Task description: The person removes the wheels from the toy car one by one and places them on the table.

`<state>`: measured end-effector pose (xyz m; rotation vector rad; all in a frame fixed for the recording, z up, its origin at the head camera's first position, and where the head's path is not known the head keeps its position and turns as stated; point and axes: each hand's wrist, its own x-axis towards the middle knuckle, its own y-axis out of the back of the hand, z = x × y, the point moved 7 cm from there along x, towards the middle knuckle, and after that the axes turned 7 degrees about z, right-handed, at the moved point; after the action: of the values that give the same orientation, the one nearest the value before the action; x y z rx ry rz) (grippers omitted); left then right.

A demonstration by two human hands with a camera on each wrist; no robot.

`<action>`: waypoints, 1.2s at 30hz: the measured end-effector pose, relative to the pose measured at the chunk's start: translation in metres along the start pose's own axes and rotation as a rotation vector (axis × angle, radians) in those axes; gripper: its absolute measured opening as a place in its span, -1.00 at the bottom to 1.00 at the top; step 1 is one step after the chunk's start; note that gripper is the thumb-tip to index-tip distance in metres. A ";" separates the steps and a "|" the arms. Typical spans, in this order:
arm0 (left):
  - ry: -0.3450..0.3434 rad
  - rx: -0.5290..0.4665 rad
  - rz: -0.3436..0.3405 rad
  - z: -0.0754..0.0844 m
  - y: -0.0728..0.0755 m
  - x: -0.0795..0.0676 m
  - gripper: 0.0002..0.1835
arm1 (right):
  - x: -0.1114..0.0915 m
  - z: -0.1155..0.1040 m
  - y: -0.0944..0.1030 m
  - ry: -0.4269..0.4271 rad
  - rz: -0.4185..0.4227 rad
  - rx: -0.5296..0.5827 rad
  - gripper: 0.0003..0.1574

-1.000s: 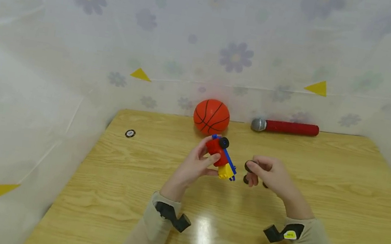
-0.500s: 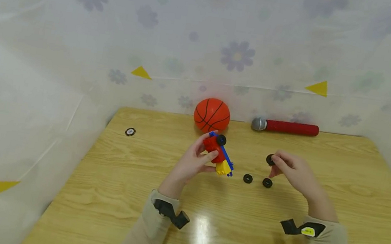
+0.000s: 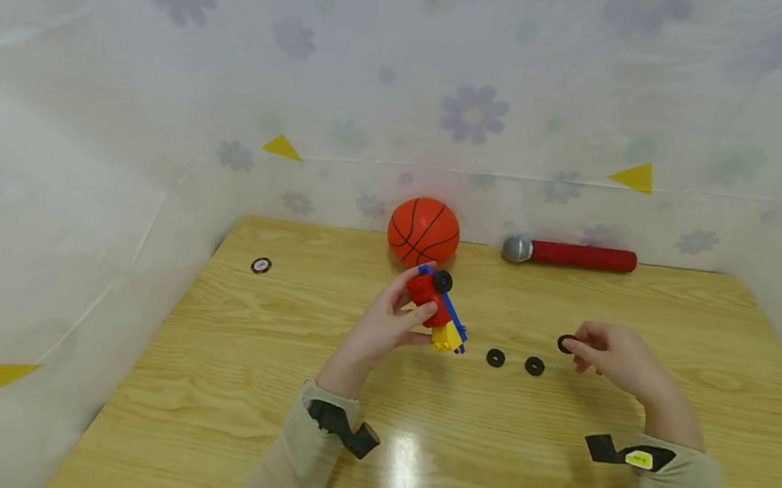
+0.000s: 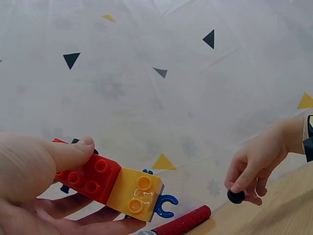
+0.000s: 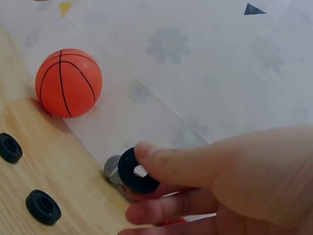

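Note:
My left hand grips a toy car built of red and yellow bricks on a blue base. A black wheel shows on the car's upper end, and a blue hook sticks out past the yellow brick. Off to the right, my right hand pinches a black toy tire with a hole in its middle, between thumb and fingers, above the table. Two more black tires, a left one and a right one, lie flat on the wood between the hands.
An orange basketball stands at the table's back edge, just behind the car. Right of it lies a red toy microphone. A small round black-and-white disc is at the far left of the table. Pale flowered sheeting encloses the back and sides.
My right hand has moved right, away from the car, carrying the tire past the two tires on the table and lower. The left hand has shifted only slightly with the car.

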<state>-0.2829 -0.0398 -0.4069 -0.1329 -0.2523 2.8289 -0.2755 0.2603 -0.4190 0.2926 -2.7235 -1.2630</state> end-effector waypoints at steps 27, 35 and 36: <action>0.007 -0.014 0.005 0.002 0.003 -0.003 -0.37 | 0.002 0.058 -0.025 -0.167 -0.178 -0.109 -0.55; -0.004 -0.011 -0.002 0.003 0.002 -0.002 -0.36 | 0.004 0.063 -0.024 -0.171 -0.146 -0.138 -0.57; -0.006 -0.013 -0.004 0.003 0.002 -0.002 -0.36 | 0.003 0.063 -0.023 -0.169 -0.142 -0.143 -0.57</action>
<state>-0.2817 -0.0429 -0.4043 -0.1262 -0.2719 2.8245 -0.2883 0.2917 -0.4775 0.3858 -2.7728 -1.5802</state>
